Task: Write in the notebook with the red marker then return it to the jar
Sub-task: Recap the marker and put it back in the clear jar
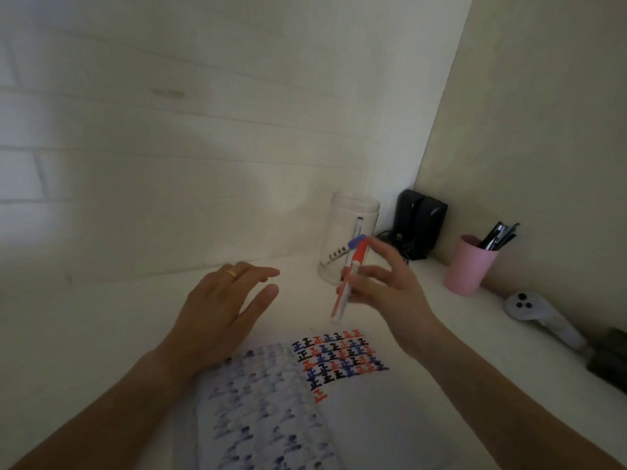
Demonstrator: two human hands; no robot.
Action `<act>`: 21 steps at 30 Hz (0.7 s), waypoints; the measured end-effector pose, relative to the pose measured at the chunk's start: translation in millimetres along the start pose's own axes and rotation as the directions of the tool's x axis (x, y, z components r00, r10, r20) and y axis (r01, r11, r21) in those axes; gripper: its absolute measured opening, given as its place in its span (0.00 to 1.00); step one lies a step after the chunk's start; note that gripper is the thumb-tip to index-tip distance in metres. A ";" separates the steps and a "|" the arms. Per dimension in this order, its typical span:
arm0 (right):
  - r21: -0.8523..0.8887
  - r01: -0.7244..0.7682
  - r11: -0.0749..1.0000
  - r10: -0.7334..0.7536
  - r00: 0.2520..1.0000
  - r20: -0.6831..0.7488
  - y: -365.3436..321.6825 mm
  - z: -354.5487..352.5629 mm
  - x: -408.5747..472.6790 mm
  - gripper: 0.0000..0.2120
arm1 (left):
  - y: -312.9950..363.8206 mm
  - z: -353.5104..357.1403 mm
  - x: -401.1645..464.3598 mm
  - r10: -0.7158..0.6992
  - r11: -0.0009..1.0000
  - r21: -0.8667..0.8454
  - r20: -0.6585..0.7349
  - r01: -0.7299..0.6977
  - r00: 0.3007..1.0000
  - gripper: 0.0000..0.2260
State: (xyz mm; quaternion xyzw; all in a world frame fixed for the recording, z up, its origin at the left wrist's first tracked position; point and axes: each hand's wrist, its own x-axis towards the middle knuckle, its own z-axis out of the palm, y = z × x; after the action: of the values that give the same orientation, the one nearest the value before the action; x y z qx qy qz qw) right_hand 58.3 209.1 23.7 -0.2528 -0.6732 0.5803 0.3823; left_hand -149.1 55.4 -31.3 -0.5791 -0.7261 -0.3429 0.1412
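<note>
The right hand (pixel 383 293) is pinching the red marker (pixel 349 283) in closed fingers, just before the jar (pixel 349 239); the left hand (pixel 220 310) is hovering with fingers apart. This loose, tilted grip is risking a drop onto the notebook (pixel 339 418), or 1 knock tipping the jar.

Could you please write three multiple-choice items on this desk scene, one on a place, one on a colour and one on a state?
1. Where does the clear glass jar stand?
A. on the open notebook
B. on the white desk beyond the notebook
C. inside the pink cup

2. What colour is the cup holding dark pens?
A. pink
B. green
C. yellow

3. What is the right hand doing?
A. resting flat and empty
B. holding the red marker
C. gripping the jar

Answers:
1 B, the jar stands on the white desk, past the open notebook.
2 A, the pink cup is at the right.
3 B, its fingers grip the red marker.
</note>
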 end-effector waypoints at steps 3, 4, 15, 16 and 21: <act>-0.131 0.221 0.966 -0.244 0.950 -0.195 -48.0 4.8 39.5 0.26 | 1.1 -3.3 -0.2 -0.020 0.999 0.026 0.000 0.020 1.000 0.20; -0.200 0.290 0.936 -0.335 0.907 -0.254 -60.2 6.4 54.0 0.25 | 1.5 -3.2 -0.2 -0.024 0.999 0.031 0.001 0.024 1.000 0.20; -0.641 0.239 0.729 -0.503 0.822 -0.265 -45.5 2.2 135.4 0.20 | -0.2 0.4 0.0 -0.011 0.998 0.060 0.049 0.008 0.999 0.22; -0.663 0.228 0.713 -0.503 0.826 -0.257 -40.6 2.2 137.2 0.19 | -0.2 1.0 0.0 -0.007 0.998 0.063 0.053 0.004 0.999 0.22; -0.732 0.161 0.662 -0.501 0.821 -0.273 -28.0 1.7 143.1 0.13 | -1.1 3.3 1.7 -0.004 0.997 0.078 0.074 -0.001 0.997 0.21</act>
State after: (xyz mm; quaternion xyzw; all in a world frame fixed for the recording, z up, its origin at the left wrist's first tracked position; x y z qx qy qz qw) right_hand -23.2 314.7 82.6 -0.3712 -0.7641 0.1346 0.5102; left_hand -150.0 58.7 -33.1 -0.5850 -0.7440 -0.2927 0.1362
